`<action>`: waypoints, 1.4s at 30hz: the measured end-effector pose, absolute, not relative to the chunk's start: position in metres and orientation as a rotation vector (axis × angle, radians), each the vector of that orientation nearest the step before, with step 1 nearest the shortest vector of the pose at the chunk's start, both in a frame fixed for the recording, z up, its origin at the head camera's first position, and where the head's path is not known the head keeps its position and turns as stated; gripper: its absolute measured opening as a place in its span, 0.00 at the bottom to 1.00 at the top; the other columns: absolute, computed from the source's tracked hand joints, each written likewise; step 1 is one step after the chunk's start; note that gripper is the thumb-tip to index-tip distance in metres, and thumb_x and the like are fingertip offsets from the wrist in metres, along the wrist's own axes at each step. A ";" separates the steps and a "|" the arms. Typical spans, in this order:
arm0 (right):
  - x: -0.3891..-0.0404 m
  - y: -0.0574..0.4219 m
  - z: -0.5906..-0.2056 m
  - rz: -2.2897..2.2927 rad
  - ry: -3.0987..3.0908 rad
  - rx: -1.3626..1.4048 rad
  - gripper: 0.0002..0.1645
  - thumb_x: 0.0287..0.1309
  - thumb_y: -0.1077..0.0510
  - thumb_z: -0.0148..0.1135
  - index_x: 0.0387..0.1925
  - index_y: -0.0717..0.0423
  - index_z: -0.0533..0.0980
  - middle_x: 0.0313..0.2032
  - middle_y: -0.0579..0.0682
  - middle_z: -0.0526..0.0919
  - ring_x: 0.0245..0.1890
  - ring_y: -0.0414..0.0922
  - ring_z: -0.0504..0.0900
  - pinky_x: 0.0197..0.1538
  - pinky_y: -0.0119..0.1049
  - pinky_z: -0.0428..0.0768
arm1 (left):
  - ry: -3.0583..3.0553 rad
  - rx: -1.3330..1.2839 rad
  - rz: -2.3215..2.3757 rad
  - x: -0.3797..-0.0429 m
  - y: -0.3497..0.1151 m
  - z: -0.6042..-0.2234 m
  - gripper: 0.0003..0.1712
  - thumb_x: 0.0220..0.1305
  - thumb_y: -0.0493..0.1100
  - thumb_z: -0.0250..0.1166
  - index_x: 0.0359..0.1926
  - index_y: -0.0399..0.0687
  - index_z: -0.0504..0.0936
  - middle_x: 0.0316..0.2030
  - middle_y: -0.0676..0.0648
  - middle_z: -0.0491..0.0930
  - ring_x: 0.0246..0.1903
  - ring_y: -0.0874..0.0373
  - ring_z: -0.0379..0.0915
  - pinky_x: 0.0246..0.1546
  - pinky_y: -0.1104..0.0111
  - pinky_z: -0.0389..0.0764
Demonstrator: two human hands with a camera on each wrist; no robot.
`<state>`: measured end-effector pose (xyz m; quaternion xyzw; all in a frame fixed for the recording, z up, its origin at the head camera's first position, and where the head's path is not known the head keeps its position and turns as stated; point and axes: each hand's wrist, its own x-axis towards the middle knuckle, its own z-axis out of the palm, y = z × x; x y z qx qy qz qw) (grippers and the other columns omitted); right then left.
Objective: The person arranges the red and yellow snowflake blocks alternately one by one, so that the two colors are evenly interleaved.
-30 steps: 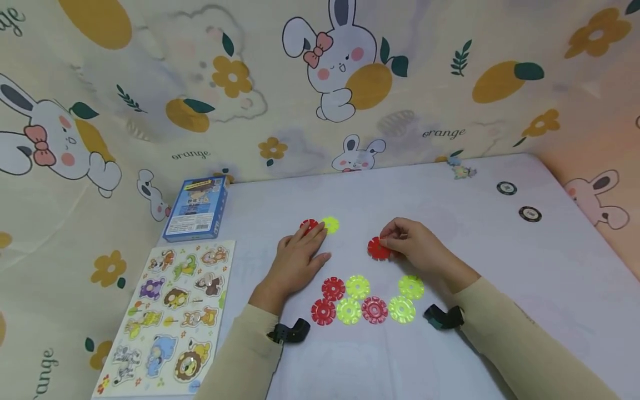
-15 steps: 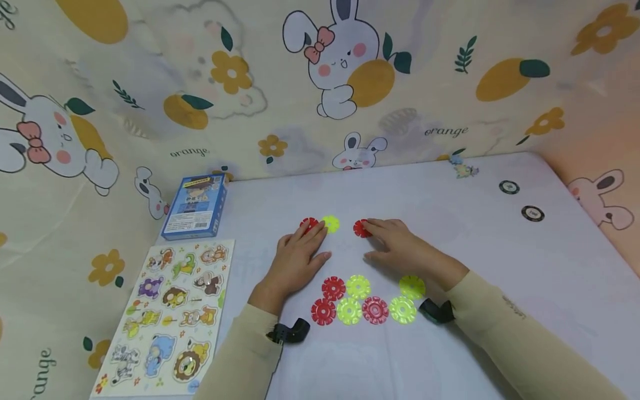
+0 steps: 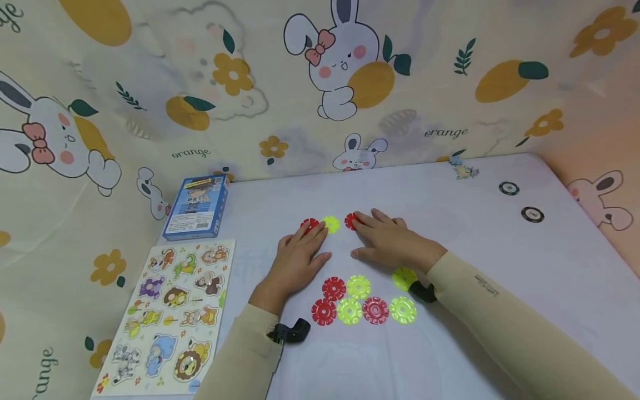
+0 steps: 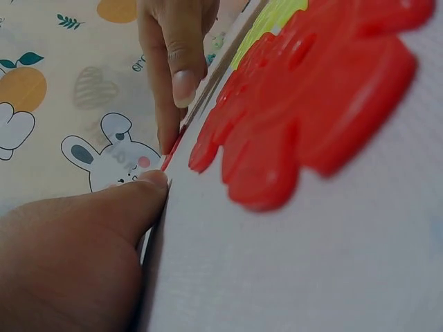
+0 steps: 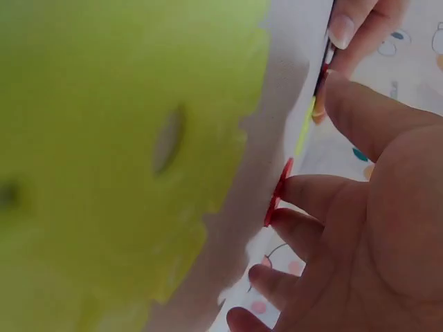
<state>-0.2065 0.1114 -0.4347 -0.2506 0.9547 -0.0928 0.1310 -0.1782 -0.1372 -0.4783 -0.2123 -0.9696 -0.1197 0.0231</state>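
Observation:
My left hand (image 3: 297,258) lies with fingers extended, its fingertips on a red notched plastic disc (image 3: 306,223) at the back. Just right of that disc is a yellow-green notched disc (image 3: 330,224). My right hand (image 3: 392,239) reaches in from the right, fingers spread. Its fingertips press a second red disc (image 3: 349,221), partly covered, close to the yellow-green one; the right wrist view shows this red disc (image 5: 278,194) edge-on under two fingertips. Nearer the body lie several more discs, among them a red disc (image 3: 334,289) and a yellow-green disc (image 3: 402,310).
A blue box (image 3: 196,208) stands at the back left, with an animal puzzle board (image 3: 167,316) in front of it. Two black round chips (image 3: 509,188) and a small figure sticker (image 3: 465,171) lie toward the back right. A patterned cloth backdrop (image 3: 280,111) borders the table (image 3: 500,266).
My right hand has gone from pinching the red disc to pressing it with straighter fingers, sliding it left and back toward the yellow-green disc. My left hand has stayed in place.

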 end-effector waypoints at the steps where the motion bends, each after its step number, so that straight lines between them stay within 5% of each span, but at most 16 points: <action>1: -0.207 0.110 -0.435 -0.267 2.770 -0.726 0.52 0.53 0.25 0.55 0.73 0.45 0.57 0.74 0.48 0.49 0.71 0.59 0.42 0.62 0.64 0.52 | -3.003 -0.657 -0.369 -0.178 -0.137 -0.478 0.38 0.66 0.67 0.50 0.73 0.63 0.56 0.72 0.60 0.51 0.72 0.55 0.37 0.63 0.47 0.51; 33: -0.208 0.099 -0.431 -0.302 2.678 -0.735 0.59 0.47 0.21 0.55 0.74 0.45 0.51 0.74 0.45 0.42 0.72 0.57 0.38 0.61 0.67 0.51 | -2.999 -0.662 -0.352 -0.178 -0.137 -0.478 0.39 0.65 0.67 0.51 0.73 0.62 0.57 0.72 0.59 0.51 0.72 0.54 0.37 0.64 0.47 0.50; 42: -0.207 0.121 -0.417 -0.840 2.576 -0.659 0.51 0.53 0.25 0.55 0.73 0.40 0.55 0.73 0.47 0.51 0.71 0.51 0.51 0.62 0.66 0.54 | -3.006 -0.660 -0.379 -0.178 -0.138 -0.478 0.38 0.66 0.67 0.51 0.73 0.62 0.57 0.72 0.60 0.51 0.72 0.54 0.37 0.63 0.47 0.50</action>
